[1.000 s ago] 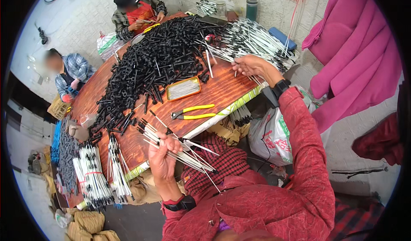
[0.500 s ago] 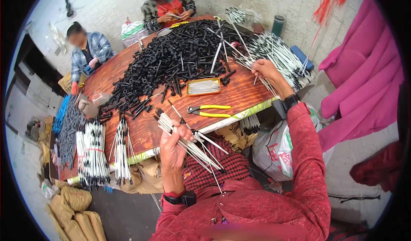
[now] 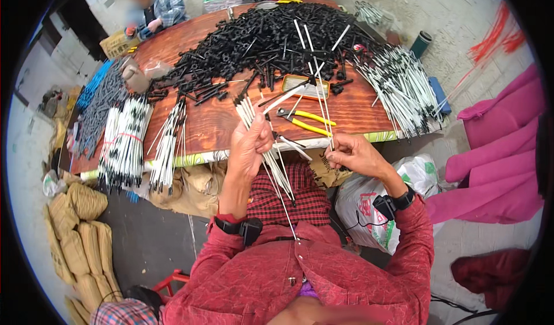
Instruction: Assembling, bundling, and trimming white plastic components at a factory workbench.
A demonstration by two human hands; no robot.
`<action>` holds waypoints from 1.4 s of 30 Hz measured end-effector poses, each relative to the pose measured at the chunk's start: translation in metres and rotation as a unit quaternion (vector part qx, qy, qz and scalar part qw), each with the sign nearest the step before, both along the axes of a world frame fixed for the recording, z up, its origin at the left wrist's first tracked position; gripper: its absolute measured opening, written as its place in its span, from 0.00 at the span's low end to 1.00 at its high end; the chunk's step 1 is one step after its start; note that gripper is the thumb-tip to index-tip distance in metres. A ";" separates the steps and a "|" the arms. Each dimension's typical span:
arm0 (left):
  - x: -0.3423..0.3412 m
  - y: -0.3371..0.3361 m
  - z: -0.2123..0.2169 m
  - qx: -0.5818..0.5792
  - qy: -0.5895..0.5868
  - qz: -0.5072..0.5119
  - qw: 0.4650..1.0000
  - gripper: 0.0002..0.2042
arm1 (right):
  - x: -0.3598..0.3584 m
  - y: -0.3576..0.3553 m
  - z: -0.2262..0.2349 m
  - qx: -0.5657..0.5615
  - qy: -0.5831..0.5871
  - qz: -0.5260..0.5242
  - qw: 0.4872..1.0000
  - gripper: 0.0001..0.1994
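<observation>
My left hand [image 3: 252,145] is closed round a bunch of thin white rods [image 3: 279,174] with black ends, above the table's near edge. One white rod with a black fitting [image 3: 283,99] sticks out from that bunch toward the right. My right hand [image 3: 353,153] pinches the lower ends of a couple of long white rods [image 3: 324,103] with black fittings, which rise over the table. Just beyond the hands lie yellow-handled pliers [image 3: 311,121] and a shallow yellow-rimmed tray [image 3: 306,87] of thin metal pins, partly covered by the rods.
A large heap of black plastic pieces [image 3: 254,42] covers the middle of the wooden table [image 3: 213,117]. Bundled white rods [image 3: 124,146] stand at the left edge, and a pile of white rods [image 3: 404,88] lies right. Two people [image 3: 156,8] work at the far side.
My right hand has come back from the rod pile on the right, bringing rods beside the left hand's bunch. The view has shifted downward.
</observation>
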State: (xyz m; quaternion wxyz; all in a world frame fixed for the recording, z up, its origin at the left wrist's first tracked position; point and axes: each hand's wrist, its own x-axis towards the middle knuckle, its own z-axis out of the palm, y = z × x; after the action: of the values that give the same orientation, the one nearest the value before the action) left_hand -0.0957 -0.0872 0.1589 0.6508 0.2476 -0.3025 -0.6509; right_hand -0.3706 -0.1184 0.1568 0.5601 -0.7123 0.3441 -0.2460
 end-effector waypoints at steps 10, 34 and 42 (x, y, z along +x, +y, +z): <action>0.016 0.005 -0.014 0.012 0.045 0.002 0.999 0.19 | 0.018 0.017 0.030 -0.058 -0.019 -0.055 0.997 0.08; 0.015 0.012 -0.005 -0.058 0.120 0.046 0.990 0.14 | 0.042 0.050 -0.013 0.094 -0.112 0.047 0.988 0.14; -0.001 0.012 0.021 -0.005 0.054 0.202 0.978 0.19 | 0.054 0.064 -0.011 -0.147 -0.023 -0.094 0.984 0.14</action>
State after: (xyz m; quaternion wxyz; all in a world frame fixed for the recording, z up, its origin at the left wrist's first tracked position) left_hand -0.0969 -0.0753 0.1803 0.7852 0.2652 -0.2139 -0.5170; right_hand -0.3169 -0.0543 0.1460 0.4314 -0.7457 0.3562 -0.3619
